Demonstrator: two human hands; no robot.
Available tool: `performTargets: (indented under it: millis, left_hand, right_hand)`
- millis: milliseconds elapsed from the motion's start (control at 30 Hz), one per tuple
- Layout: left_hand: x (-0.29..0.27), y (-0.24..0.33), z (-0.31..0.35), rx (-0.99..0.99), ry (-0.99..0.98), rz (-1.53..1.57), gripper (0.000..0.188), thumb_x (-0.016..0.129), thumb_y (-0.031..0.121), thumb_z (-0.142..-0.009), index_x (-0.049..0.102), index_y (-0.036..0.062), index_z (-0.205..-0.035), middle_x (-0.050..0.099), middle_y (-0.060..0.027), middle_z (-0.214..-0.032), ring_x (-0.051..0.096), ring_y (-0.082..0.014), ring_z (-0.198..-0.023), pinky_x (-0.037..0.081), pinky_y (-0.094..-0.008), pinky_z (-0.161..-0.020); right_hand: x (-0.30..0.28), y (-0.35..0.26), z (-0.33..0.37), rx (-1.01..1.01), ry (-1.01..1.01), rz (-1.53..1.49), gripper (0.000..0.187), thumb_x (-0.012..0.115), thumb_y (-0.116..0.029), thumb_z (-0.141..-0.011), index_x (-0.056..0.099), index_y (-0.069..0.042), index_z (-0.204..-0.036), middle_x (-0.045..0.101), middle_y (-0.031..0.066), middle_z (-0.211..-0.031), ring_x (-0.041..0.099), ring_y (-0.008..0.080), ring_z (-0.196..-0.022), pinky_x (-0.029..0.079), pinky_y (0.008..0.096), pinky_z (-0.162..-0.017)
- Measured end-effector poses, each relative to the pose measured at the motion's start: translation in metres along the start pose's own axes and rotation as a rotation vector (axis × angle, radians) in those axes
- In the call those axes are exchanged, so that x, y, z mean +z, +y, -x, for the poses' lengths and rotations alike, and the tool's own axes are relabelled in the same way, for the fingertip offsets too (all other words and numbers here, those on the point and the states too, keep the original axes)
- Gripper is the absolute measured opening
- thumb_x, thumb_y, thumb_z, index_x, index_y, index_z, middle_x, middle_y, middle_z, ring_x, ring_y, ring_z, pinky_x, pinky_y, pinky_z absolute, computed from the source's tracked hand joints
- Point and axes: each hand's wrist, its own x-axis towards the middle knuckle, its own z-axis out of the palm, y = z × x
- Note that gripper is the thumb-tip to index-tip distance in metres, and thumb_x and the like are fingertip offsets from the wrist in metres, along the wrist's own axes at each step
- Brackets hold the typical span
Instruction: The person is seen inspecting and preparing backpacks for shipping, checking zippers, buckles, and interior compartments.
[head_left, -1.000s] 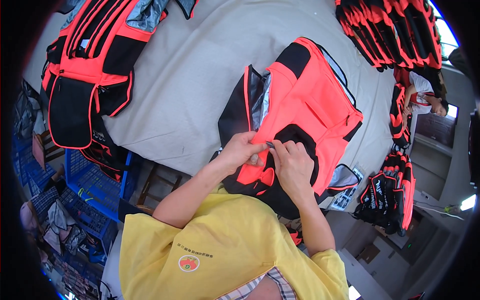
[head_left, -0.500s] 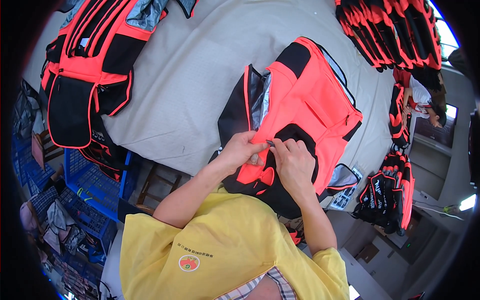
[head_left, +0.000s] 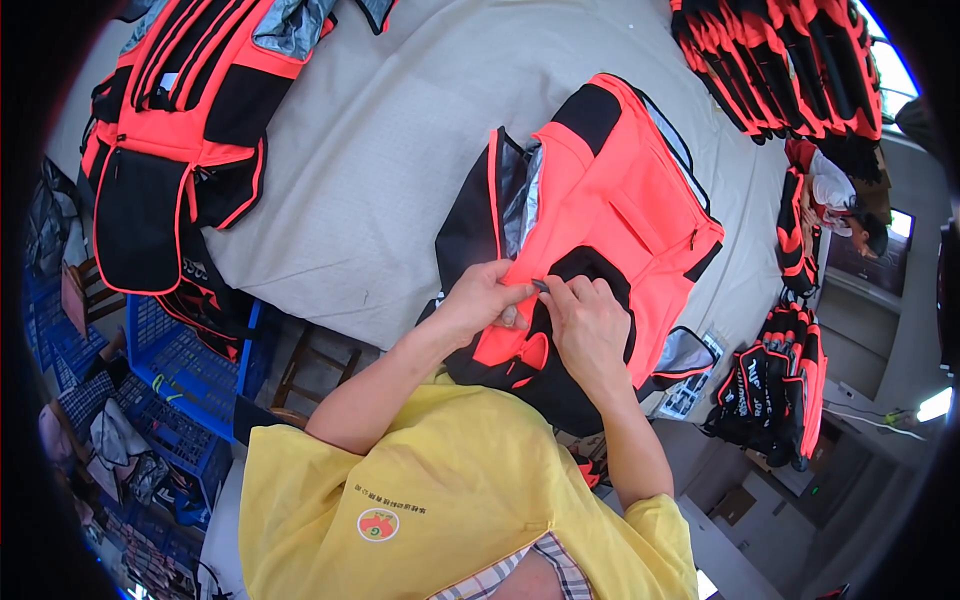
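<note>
An orange and black vest [head_left: 610,200] with a grey lining lies on the grey table [head_left: 400,150], hanging over the near edge. My left hand [head_left: 485,300] pinches the vest's orange front edge. My right hand [head_left: 590,325] grips the same edge close beside it, with a small dark metal piece between thumb and finger. Both hands touch the vest near its lower front, above a small orange flap.
A stack of orange and black vests [head_left: 170,130] lies at the table's far left, another pile [head_left: 790,70] at the top right. More vests [head_left: 780,385] hang at the right. Blue crates [head_left: 170,370] and a wooden stool [head_left: 310,365] stand below the table. Another person [head_left: 850,215] sits at right.
</note>
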Motion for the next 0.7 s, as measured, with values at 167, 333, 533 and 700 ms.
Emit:
performTargets:
  millis: [167, 333, 533, 700]
  left_hand:
    - [-0.002, -0.001, -0.001, -0.005, -0.004, -0.008, 0.019, 0.069, 0.011, -0.100, 0.068, -0.0006, -0.115, 0.068, -0.0018, -0.082, 0.061, -0.0086, -0.057, 0.055, -0.0262, -0.058]
    - [0.000, 0.000, 0.000, -0.011, -0.020, -0.011, 0.021, 0.068, 0.011, -0.100, 0.067, -0.0010, -0.117, 0.068, -0.0024, -0.082, 0.061, -0.0092, -0.058, 0.055, -0.0263, -0.058]
    - [-0.001, 0.007, 0.004, -0.024, 0.008, -0.015, 0.021, 0.068, 0.012, -0.100, 0.067, -0.0002, -0.118, 0.064, -0.0008, -0.073, 0.064, -0.0115, -0.057, 0.052, -0.0256, -0.056]
    - [-0.001, 0.011, 0.005, -0.051, -0.007, -0.038, 0.020, 0.070, 0.013, -0.100, 0.065, 0.0003, -0.115, 0.063, -0.0014, -0.067, 0.069, -0.0135, -0.060, 0.054, -0.0245, -0.056]
  right_hand:
    - [-0.002, -0.003, -0.003, -0.016, -0.019, 0.027, 0.019, 0.076, -0.023, -0.091, 0.075, -0.012, -0.106, 0.058, 0.0026, -0.080, 0.057, 0.0218, -0.075, 0.048, 0.0359, -0.060]
    - [-0.002, -0.002, -0.008, -0.016, -0.053, 0.024, 0.015, 0.075, -0.023, -0.091, 0.075, -0.013, -0.103, 0.057, 0.0028, -0.078, 0.057, 0.0221, -0.074, 0.048, 0.0368, -0.060]
    - [0.007, 0.015, -0.005, 0.121, -0.033, -0.249, 0.018, 0.074, -0.020, -0.094, 0.075, -0.009, -0.109, 0.067, 0.0075, -0.086, 0.066, 0.0253, -0.079, 0.053, 0.0355, -0.067]
    - [0.015, 0.009, 0.002, 0.425, 0.015, -0.651, 0.033, 0.076, -0.019, -0.097, 0.069, -0.004, -0.125, 0.070, 0.0080, -0.091, 0.067, 0.0145, -0.081, 0.055, 0.0312, -0.075]
